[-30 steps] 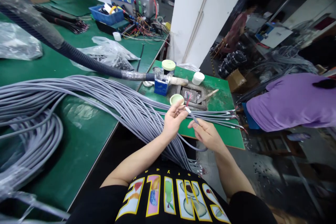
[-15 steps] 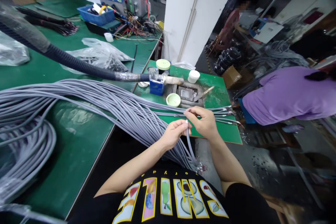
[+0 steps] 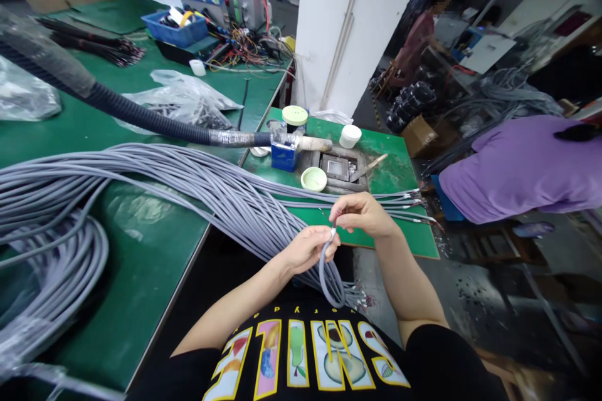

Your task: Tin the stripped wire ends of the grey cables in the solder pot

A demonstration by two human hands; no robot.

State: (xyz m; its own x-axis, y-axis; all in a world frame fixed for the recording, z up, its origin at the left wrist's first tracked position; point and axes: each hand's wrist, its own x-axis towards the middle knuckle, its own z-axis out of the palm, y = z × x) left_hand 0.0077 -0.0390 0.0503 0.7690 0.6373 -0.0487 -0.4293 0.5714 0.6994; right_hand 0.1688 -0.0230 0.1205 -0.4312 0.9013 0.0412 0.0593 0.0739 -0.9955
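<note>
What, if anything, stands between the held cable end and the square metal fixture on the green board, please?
Gray cables crossing the green board run between the held cable end and the metal fixture; the right hand is also partly in the way.

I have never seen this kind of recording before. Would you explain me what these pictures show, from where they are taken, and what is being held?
There is no robot here: a person works with two bare hands. One camera, worn on the head, takes every picture, looking forward and down, so the person's own arms and black shirt appear at the bottom.

The left hand holds a grey cable near its white-banded end. The right hand pinches the thin wires there.

A large bundle of grey cables runs across the green surfaces. On the smaller green board stand a blue box, a pale green dish and a white tub. A dark ribbed hose reaches in from the left.
</note>
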